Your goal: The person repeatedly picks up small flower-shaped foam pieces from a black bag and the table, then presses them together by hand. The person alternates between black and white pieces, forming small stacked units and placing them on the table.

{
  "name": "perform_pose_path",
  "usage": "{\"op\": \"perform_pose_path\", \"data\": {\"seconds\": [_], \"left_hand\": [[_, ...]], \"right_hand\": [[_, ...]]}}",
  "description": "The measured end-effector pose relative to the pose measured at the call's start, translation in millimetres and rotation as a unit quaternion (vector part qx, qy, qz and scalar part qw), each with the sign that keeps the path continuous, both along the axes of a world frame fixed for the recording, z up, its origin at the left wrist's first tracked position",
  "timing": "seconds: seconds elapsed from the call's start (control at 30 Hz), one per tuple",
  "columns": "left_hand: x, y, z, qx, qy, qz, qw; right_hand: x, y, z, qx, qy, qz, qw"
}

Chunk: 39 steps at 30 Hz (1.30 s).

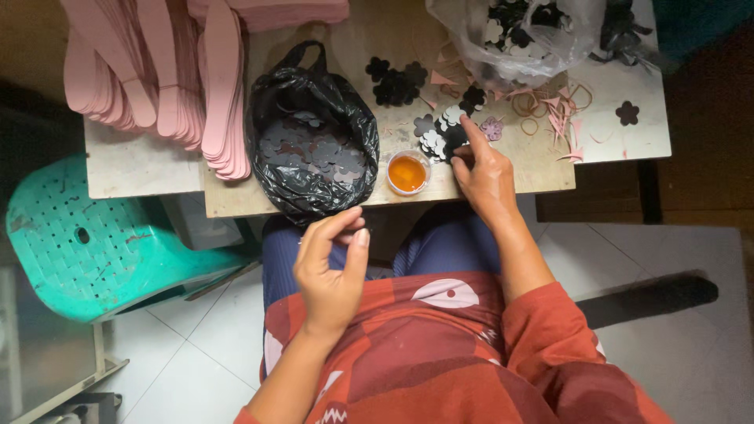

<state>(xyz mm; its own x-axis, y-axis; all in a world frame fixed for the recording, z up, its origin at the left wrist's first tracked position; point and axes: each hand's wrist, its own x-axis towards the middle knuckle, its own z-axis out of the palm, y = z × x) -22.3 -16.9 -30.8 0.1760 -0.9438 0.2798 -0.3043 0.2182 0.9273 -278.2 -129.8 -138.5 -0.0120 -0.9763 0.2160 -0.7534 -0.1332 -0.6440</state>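
I am looking down from the head camera at my two hands. My right hand [484, 174] is reaching forward over the pale wooden table [503, 169], and its fingers are spreading only a little, with the index finger stretching out onto a small heap of dark flower-shaped cut-outs [437, 135]. I cannot tell if the fingertips are already pinching one piece or only touching the heap. The heap is lying directly under and just to the left of this fingertip, so the right hand is clearly the nearer one. The pieces are round and flat, so I am seeing no long axis in them.

My left hand [331, 265] is hanging above my lap, near the table edge, with thumb and fingers curling toward each other as in a light pinch; anything between them is too small to see.

Just beside the heap a small round cup of orange liquid [408, 173] is standing, and left of it an open black plastic bag of dark cut-outs [312, 149]. Pink sole-shaped foam sheets [181, 71] are lying stacked at the far left
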Motion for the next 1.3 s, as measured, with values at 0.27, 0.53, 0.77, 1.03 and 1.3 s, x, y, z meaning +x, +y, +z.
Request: {"op": "perform_pose_path", "data": {"seconds": [0.27,0.53,0.77,1.03,1.3], "left_hand": [[-43.8,-4.8,-50.8,0.088,0.026,-0.068,0.993],[-83.3,28.8,-59.7,0.118,0.025,-0.081,0.989],[-115.8,31.1,-40.1,0.153,0.079,-0.071,0.983],[-110.8,35.7,-48.8,0.203,0.291,-0.129,0.926],[-36.3,62.0,-95.9,0.239,0.340,-0.036,0.909]], "right_hand": [[-16.0,-11.8,-5.1,-0.088,0.013,-0.001,0.996],[-46.9,-0.8,-5.5,-0.099,0.121,-0.021,0.987],[-78.3,45.7,51.8,-0.055,-0.292,-0.057,0.953],[-20.2,142.5,99.5,0.198,-0.517,0.027,0.832],[40.5,139.1,86.3,-0.035,-0.041,0.041,0.998]]}}
